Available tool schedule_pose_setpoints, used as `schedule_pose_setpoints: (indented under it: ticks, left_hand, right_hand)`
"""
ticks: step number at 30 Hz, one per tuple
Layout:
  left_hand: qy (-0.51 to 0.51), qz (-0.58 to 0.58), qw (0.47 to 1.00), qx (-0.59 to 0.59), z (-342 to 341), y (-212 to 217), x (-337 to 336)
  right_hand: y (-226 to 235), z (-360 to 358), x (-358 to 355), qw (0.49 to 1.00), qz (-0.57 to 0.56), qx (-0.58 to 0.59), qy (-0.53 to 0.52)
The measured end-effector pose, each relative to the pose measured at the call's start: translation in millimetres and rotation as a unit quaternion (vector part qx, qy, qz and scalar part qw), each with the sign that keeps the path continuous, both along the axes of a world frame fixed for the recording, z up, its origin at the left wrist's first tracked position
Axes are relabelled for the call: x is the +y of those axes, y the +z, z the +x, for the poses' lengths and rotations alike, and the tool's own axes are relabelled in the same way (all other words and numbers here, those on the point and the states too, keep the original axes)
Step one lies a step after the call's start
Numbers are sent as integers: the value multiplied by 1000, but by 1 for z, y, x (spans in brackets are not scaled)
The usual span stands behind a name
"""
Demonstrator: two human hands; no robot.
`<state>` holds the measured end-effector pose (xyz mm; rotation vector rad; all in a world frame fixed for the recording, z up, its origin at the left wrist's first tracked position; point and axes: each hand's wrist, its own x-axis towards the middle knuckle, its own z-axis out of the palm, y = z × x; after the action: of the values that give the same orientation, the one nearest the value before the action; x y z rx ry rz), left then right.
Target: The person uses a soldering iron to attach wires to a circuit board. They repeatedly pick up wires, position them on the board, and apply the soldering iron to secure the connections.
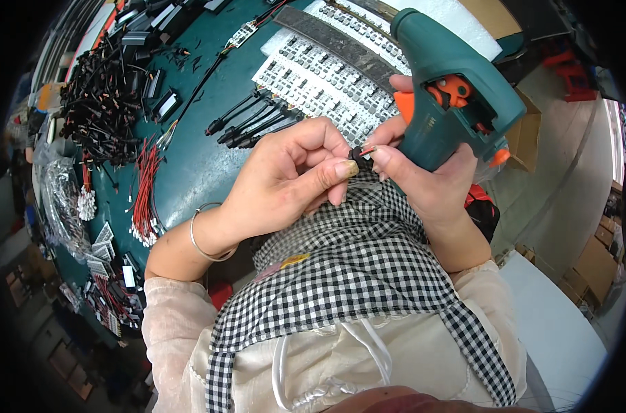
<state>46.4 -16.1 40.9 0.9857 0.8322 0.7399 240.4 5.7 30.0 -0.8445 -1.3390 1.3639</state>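
Left hand (285,172): thumb and index pinching a small black piece (355,155), other fingers curled under. Right hand (433,182): thumb and index pinching a thin red piece (367,151), which meets the black one right between the two sets of fingertips; from my end I can't tell if it's seated in it or just lying against it. Both workpieces are up in front of the checked apron (340,275), near the table edge. Right hand also has a green pistol-shaped tool (430,55) wrapped in it, orange trigger (404,107) on the left side; the tool covers much of that hand, so I can't read the full grip. Hands are close, fingertips about meeting at the piece. On the green table (189,141) beyond: white circuit board panels (296,72) with a dark bar (337,49) lying across them, and a row of black leads (247,120) just beside their near left corner. Further left I've got a bundle of red wires (146,182) with white ends, then a big heap of black cables (96,113). Clear plastic bag (62,196) at far left. Cardboard box (531,131) off to the right, behind the tool.
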Motion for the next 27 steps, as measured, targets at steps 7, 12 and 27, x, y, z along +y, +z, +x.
schedule_pose_setpoints:
  ticks: [7, 12, 27]
  left_hand:
    - [20, -4, 1000, -15, 0, -7, -1]
    - [15, -9, 1000, -22, 0, -7, 0]
    - [27, 86, 995, 31, 3, -12, -4]
  right_hand:
    - [-2, -2, -2, 1000, 11, -18, 2]
    - [-6, 0, 1, 998, 43, -39, 15]
    - [-12, 2, 0, 997, 55, -50, 4]
